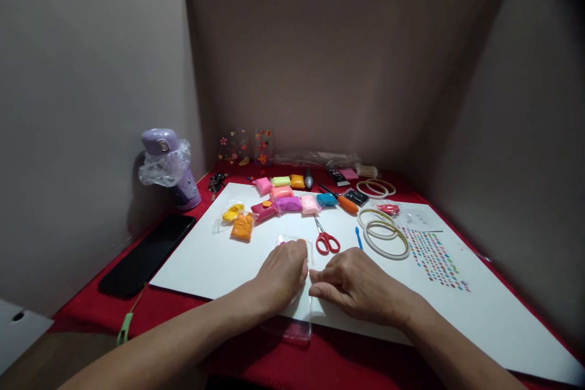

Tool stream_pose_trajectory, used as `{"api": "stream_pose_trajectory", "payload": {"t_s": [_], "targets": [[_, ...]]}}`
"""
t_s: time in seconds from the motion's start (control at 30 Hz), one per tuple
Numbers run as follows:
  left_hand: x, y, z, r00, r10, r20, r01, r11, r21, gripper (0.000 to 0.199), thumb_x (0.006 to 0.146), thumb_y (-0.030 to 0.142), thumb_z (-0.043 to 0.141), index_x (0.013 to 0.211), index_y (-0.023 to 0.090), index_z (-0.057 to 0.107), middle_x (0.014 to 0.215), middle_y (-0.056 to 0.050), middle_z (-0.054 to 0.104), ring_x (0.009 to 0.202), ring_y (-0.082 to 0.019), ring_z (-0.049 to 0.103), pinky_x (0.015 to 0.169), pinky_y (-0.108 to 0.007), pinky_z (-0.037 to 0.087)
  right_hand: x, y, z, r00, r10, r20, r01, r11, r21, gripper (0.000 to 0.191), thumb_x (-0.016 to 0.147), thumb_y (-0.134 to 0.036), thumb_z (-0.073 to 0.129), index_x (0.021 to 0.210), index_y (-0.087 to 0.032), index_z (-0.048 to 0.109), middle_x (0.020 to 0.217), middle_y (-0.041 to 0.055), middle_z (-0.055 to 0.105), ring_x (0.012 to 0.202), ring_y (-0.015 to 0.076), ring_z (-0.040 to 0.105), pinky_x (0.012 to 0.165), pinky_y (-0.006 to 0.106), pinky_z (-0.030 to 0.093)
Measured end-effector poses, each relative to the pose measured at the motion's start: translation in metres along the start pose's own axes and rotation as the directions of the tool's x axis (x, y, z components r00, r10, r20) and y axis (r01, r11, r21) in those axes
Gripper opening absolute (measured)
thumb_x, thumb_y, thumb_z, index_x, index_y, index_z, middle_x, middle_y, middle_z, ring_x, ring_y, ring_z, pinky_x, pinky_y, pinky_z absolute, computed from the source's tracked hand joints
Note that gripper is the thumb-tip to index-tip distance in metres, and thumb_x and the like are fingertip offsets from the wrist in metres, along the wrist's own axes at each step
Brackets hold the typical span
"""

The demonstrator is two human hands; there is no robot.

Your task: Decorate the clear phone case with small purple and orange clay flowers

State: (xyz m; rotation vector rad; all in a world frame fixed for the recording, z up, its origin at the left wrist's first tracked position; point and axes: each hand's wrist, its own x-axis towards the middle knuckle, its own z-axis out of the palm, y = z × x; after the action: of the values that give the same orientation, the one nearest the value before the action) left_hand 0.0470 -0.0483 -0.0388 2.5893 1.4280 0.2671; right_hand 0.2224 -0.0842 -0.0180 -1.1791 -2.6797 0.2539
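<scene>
A clear phone case [297, 330] lies in front of me, its near end hanging over the front edge of the white board. My left hand [287, 265] rests over its upper part with fingers curled inward; what they hold, if anything, is hidden. A bit of pink shows on the case by its knuckles. My right hand [351, 283] has thumb and forefinger at the case's right edge, the other fingers folded. Just beyond the hands lie red-handled scissors [328, 242] and a blue modelling tool [359, 238].
Packets of coloured clay [289, 203] lie across the white board [192, 268]. To the right are rolls of tape [387, 248] and a sheet of small gems [436, 259]. On the left stand a black phone [146, 255] and a purple bottle [186, 189]. Grey walls enclose the table.
</scene>
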Motion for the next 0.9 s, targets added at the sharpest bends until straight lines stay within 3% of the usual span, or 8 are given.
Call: {"api": "stream_pose_trajectory", "payload": {"t_s": [0.57,0.9], "targets": [[0.0063,0.0041,0.0015,0.999,-0.003,0.042,0.003,1.0,0.018,0.013,0.082,0.027,0.054,0.082,0.015,0.06,0.073,-0.007,0.064,0.067,-0.021,0.059,0.055,-0.027,0.034,-0.0006,-0.0007,0.0008,1.0,0.01,-0.013,-0.01,1.0,0.02,0.048,0.096,-0.044,0.04,0.062,-0.017,0.06,0.055,0.0022,0.063,0.05,0.0084,0.046,0.056,0.024,0.027],[0.0042,0.0028,0.0017,1.0,-0.021,0.012,0.021,1.0,0.01,0.01,0.08,0.018,0.049,0.082,0.016,0.058,0.075,-0.007,0.063,0.067,-0.021,0.058,0.056,-0.028,0.032,0.0003,0.001,0.0019,0.999,-0.005,-0.034,0.006,1.0,0.022,0.052,0.097,-0.046,0.037,0.06,-0.016,0.058,0.054,0.0012,0.061,0.048,0.0078,0.041,0.055,0.024,0.026]]}}
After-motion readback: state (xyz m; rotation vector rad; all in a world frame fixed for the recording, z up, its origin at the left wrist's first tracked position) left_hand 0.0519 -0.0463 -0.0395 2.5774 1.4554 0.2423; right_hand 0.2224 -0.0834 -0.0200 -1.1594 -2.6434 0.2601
